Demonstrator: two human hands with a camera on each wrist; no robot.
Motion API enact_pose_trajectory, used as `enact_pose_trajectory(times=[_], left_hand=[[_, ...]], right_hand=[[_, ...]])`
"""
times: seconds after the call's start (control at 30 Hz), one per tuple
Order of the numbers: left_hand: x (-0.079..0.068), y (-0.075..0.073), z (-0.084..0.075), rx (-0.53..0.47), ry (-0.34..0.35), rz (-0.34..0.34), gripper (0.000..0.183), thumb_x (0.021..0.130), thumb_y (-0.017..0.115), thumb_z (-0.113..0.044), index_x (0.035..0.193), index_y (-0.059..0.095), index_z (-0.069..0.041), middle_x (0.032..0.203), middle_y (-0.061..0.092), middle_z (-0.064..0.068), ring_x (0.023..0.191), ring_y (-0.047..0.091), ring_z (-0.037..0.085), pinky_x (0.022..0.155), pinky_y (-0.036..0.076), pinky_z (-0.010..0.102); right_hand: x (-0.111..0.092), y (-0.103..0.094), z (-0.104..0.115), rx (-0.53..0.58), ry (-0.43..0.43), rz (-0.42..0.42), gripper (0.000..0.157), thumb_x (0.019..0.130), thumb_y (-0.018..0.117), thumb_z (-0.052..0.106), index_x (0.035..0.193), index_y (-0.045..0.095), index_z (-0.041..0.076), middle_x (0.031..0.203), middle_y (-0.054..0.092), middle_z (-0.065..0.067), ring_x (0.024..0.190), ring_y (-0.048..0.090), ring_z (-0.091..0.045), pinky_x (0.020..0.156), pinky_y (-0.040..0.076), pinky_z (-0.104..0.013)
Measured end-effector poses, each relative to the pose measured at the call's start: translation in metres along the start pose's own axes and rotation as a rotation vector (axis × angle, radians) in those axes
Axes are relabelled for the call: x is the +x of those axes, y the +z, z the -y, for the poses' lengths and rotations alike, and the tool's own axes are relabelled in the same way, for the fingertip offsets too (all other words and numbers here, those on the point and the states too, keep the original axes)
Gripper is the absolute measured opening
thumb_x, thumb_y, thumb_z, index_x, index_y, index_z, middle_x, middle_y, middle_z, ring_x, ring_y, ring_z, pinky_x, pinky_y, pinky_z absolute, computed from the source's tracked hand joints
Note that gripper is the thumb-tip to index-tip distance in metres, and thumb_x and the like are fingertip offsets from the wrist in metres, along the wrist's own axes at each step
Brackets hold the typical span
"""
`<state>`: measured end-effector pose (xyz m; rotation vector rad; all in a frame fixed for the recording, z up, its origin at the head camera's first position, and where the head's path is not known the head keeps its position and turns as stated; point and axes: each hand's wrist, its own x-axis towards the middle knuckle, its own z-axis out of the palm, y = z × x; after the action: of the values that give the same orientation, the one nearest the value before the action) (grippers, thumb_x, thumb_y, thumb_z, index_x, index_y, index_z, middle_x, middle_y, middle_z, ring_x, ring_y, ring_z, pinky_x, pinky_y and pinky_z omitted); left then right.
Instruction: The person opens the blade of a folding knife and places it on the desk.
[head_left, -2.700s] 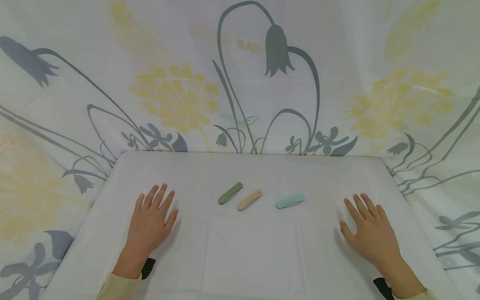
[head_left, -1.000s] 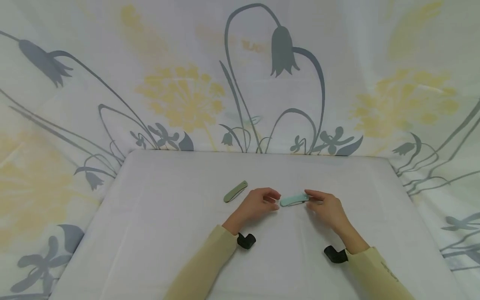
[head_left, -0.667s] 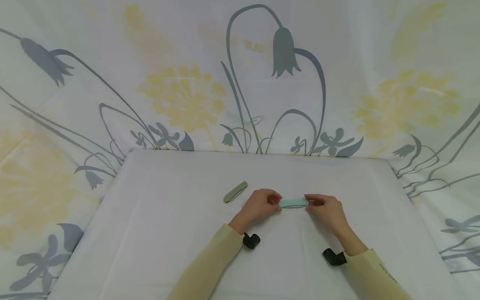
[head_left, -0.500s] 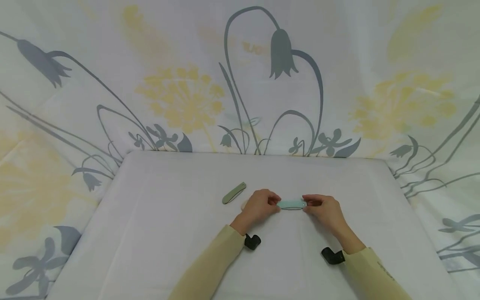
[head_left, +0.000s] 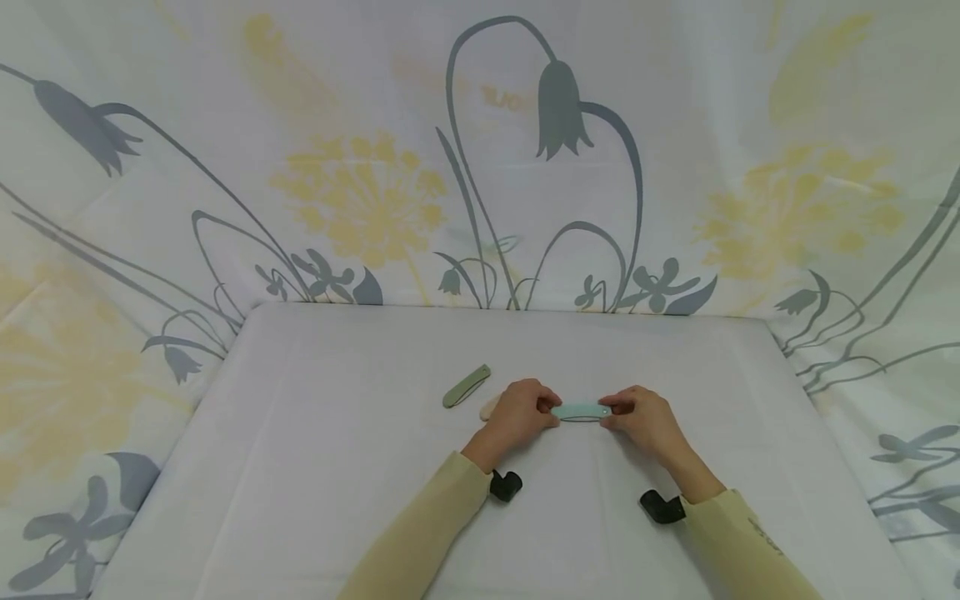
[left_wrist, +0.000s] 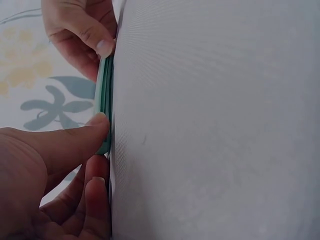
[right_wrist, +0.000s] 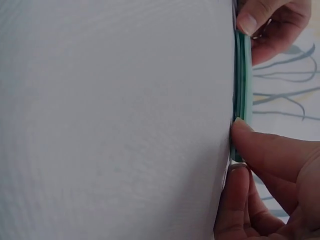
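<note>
A pale teal folding knife (head_left: 579, 412), folded up, lies nearly level across the white table between the two hands. At its left end the left hand (head_left: 519, 417) pinches it between thumb and fingers. The right hand (head_left: 643, 419) grips the opposite end the same way. Close up in the left wrist view, the teal handle (left_wrist: 104, 92) shows its slotted edge low against the tabletop, a thumb on it at each end. A beige folding knife (head_left: 490, 407) is mostly hidden behind the left hand. Further left, an olive green folding knife (head_left: 467, 386) rests at a slant, untouched.
The white-covered table (head_left: 337, 467) ends at the back against a hanging sheet (head_left: 660, 108) printed with grey and yellow flowers. Pale yellow sleeves (head_left: 420, 525) cover the forearms, and a black device (head_left: 662, 507) sits at each wrist.
Both hands, earlier spread flat at the table's two sides, have come inward and taken hold of the teal knife's ends. The knife has turned from slanted to nearly level and shifted slightly toward the person.
</note>
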<state>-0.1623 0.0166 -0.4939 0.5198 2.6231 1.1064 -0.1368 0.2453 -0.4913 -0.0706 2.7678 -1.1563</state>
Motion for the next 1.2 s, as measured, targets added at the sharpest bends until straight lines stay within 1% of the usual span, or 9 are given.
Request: enact_pose_trajectory(times=[0.23, 0.33, 0.43, 0.53, 0.67, 0.77, 0.93, 1.03, 1.2], left_hand=[[-0.004, 0.0, 0.0, 0.033, 0.033, -0.021, 0.019, 0.081, 0.074, -0.017, 0.1, 0.07, -0.014, 0.083, 0.055, -0.007, 0.074, 0.049, 0.005, 0.066, 0.041, 0.018], [-0.006, -0.001, 0.001, 0.016, 0.038, -0.041, 0.019, 0.082, 0.073, -0.017, 0.101, 0.07, -0.015, 0.086, 0.057, -0.007, 0.076, 0.052, 0.004, 0.067, 0.042, 0.017], [-0.008, -0.004, 0.001, -0.048, 0.043, -0.067, 0.02, 0.081, 0.074, -0.015, 0.1, 0.071, -0.016, 0.09, 0.059, -0.007, 0.08, 0.056, 0.004, 0.07, 0.044, 0.018], [-0.01, -0.007, 0.003, -0.133, 0.048, -0.078, 0.02, 0.08, 0.074, -0.015, 0.1, 0.071, -0.018, 0.091, 0.06, -0.009, 0.082, 0.058, 0.003, 0.072, 0.046, 0.019], [-0.013, -0.01, 0.006, -0.231, 0.053, -0.075, 0.021, 0.08, 0.075, -0.016, 0.1, 0.07, -0.019, 0.092, 0.06, -0.009, 0.082, 0.058, 0.001, 0.074, 0.047, 0.02], [-0.018, -0.014, 0.008, -0.288, 0.075, -0.076, 0.023, 0.08, 0.075, -0.015, 0.102, 0.07, -0.018, 0.095, 0.062, -0.004, 0.083, 0.059, 0.002, 0.074, 0.048, 0.02], [-0.029, -0.021, 0.008, -0.368, 0.116, -0.058, 0.026, 0.08, 0.075, -0.015, 0.106, 0.069, -0.012, 0.099, 0.063, 0.004, 0.086, 0.06, 0.004, 0.075, 0.049, 0.021], [-0.037, -0.026, 0.007, -0.436, 0.106, -0.026, 0.026, 0.08, 0.075, -0.015, 0.106, 0.069, -0.012, 0.099, 0.063, 0.003, 0.087, 0.06, 0.008, 0.075, 0.05, 0.023], [-0.049, -0.031, 0.005, -0.502, 0.045, 0.023, 0.026, 0.079, 0.076, -0.017, 0.103, 0.07, -0.016, 0.099, 0.064, -0.001, 0.086, 0.061, 0.012, 0.075, 0.049, 0.027]], right_hand=[[-0.003, -0.001, 0.001, 0.027, -0.001, 0.027, 0.028, 0.08, 0.073, 0.014, 0.107, 0.069, 0.009, 0.089, 0.061, -0.005, 0.08, 0.052, -0.019, 0.068, 0.043, -0.03], [-0.004, -0.001, 0.0, 0.034, 0.003, 0.038, 0.029, 0.08, 0.073, 0.015, 0.108, 0.068, 0.01, 0.09, 0.063, -0.004, 0.081, 0.054, -0.019, 0.069, 0.044, -0.031], [-0.004, -0.003, 0.001, 0.044, -0.005, 0.03, 0.029, 0.081, 0.073, 0.016, 0.109, 0.068, 0.01, 0.098, 0.065, -0.007, 0.086, 0.057, -0.02, 0.072, 0.045, -0.032], [-0.007, -0.005, 0.003, 0.082, -0.015, 0.029, 0.03, 0.082, 0.072, 0.017, 0.111, 0.067, 0.01, 0.105, 0.065, -0.01, 0.091, 0.06, -0.02, 0.074, 0.048, -0.031], [-0.011, -0.008, 0.006, 0.189, -0.03, 0.043, 0.035, 0.082, 0.073, 0.02, 0.114, 0.066, 0.007, 0.105, 0.066, -0.011, 0.09, 0.062, -0.019, 0.073, 0.05, -0.026], [-0.013, -0.009, 0.01, 0.277, -0.042, 0.054, 0.038, 0.082, 0.073, 0.02, 0.116, 0.064, 0.005, 0.105, 0.066, -0.012, 0.089, 0.062, -0.018, 0.073, 0.05, -0.024], [-0.019, -0.01, 0.019, 0.398, -0.05, 0.059, 0.036, 0.083, 0.071, 0.015, 0.116, 0.064, 0.002, 0.11, 0.064, -0.015, 0.09, 0.062, -0.016, 0.074, 0.051, -0.024], [-0.024, -0.01, 0.025, 0.464, -0.052, 0.072, 0.037, 0.083, 0.072, 0.016, 0.116, 0.063, 0.002, 0.111, 0.064, -0.016, 0.092, 0.062, -0.017, 0.076, 0.051, -0.024], [-0.03, -0.006, 0.032, 0.551, -0.068, 0.097, 0.04, 0.082, 0.073, 0.021, 0.117, 0.063, 0.005, 0.114, 0.063, -0.013, 0.098, 0.062, -0.021, 0.081, 0.05, -0.026]])
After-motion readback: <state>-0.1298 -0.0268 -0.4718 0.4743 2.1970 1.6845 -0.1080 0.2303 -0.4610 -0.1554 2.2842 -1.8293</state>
